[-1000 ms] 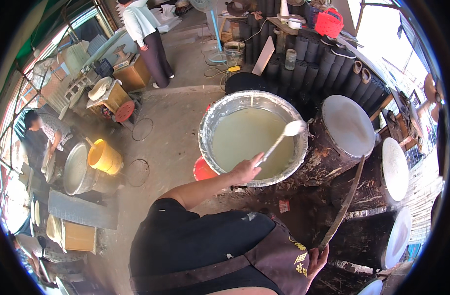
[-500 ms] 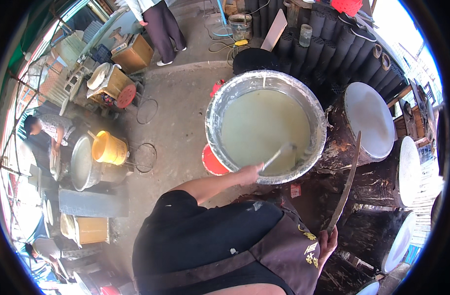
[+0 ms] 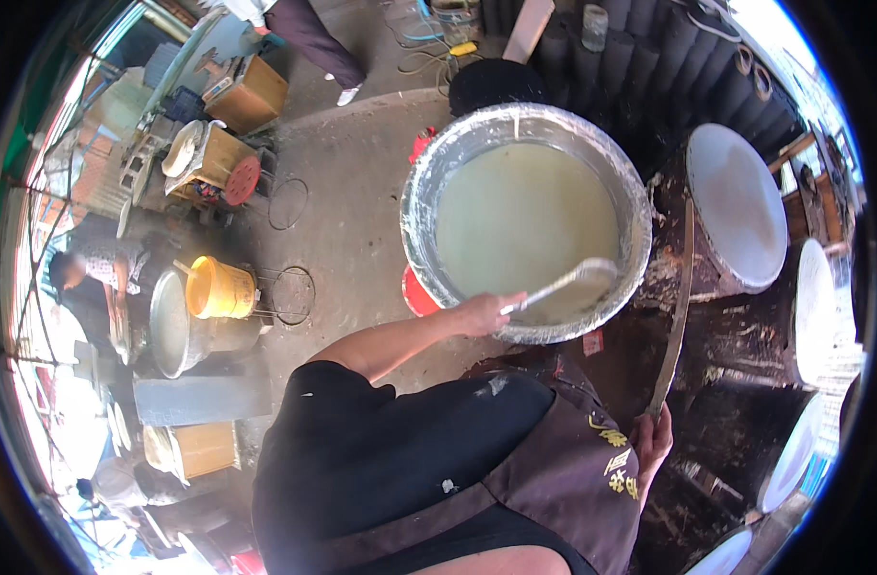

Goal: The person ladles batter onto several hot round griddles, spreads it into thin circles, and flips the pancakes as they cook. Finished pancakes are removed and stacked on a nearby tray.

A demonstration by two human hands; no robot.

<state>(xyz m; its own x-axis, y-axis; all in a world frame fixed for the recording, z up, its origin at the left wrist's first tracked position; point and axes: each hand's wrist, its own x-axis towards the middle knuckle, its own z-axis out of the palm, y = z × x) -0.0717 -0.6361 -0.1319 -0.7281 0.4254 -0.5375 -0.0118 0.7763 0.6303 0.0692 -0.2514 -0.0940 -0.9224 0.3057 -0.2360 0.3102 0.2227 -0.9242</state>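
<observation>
The basin (image 3: 419, 230) lies before the left grip (image 3: 482, 314), drums (image 3: 745, 426) right of the right grip (image 3: 653, 441), the bucket (image 3: 220, 289) well left of both.

Black shirt (image 3: 391, 431), dark brown apron (image 3: 558, 465)

A large vat (image 3: 420, 225) and drums (image 3: 724, 206) suggest a workshop.

A large round metal basin (image 3: 634, 228), its rim crusted with white, contains a pale greenish liquid (image 3: 525, 211). A pale long-handled ladle (image 3: 552, 285) is tilted over this liquid, near the right wall. A long, brown, slightly curved wooden stick (image 3: 681, 307) slants to the basin's right.
</observation>
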